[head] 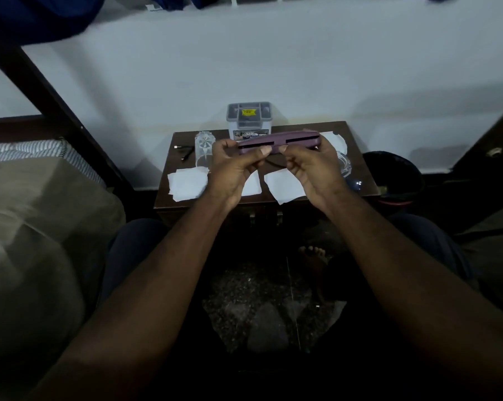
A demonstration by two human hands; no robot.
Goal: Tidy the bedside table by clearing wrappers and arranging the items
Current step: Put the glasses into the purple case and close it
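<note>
Both hands hold a flat purple case (279,142) edge-on above the dark wooden bedside table (357,157). My left hand (233,169) grips its left end, thumb on the near edge. My right hand (311,169) grips the right end. Several white paper wrappers lie on the table: one at the front left (186,182), one at the front middle (285,185), one at the back right (335,140). A clear glass (204,149) stands at the left. A clear plastic organiser box (249,118) stands at the back. A black cable (183,150) lies at the far left.
A clear tipped glass or bottle (344,164) and a small dark blue object (357,183) lie at the table's right edge. A black waste bin (395,175) stands right of the table. A bed with a striped pillow (24,151) is on the left. A white wall is behind.
</note>
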